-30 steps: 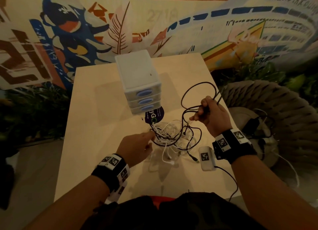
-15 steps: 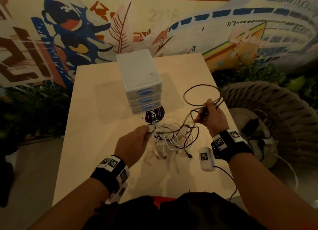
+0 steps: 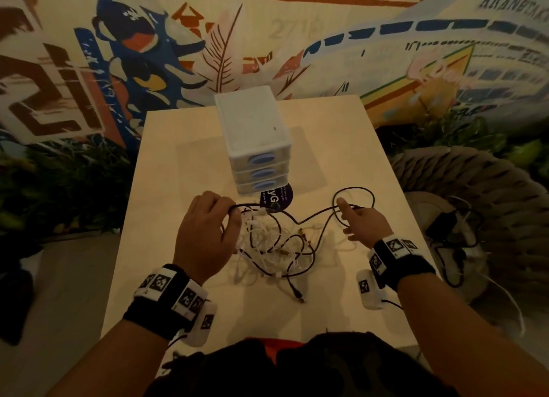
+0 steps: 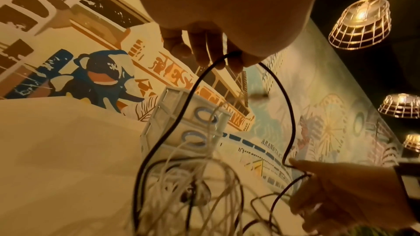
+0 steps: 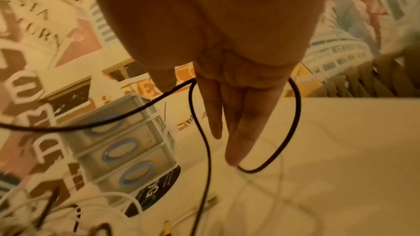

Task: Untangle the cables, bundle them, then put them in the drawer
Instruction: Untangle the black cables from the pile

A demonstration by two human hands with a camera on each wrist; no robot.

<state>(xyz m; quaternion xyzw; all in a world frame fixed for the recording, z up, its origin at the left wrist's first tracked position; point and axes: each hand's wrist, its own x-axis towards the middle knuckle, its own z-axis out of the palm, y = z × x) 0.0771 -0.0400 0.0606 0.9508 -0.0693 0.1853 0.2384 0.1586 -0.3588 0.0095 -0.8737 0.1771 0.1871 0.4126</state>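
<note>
Black cable (image 3: 315,216), one, spans two hands: left hand (image 3: 205,236), nine o'clock, pinches it; right hand (image 3: 367,226), three o'clock, straight-fingered, carries its loop

Taut black cable (image 3: 298,222) above tangled white cables (image 3: 261,233); drawers (image 3: 252,135) shut.

A pale surface (image 3: 178,188) fills the middle of the frame, seen from above. Left of centre, the left hand (image 3: 205,236) pinches a black cable (image 3: 306,218) in its curled fingers, over a tangle of white and black cables (image 3: 276,248) lying on the surface. The black cable runs rightward to the right hand (image 3: 364,224), crosses its outstretched fingers and loops just beyond them. Above the tangle stands a white drawer unit (image 3: 252,141), its three drawers closed.
</note>
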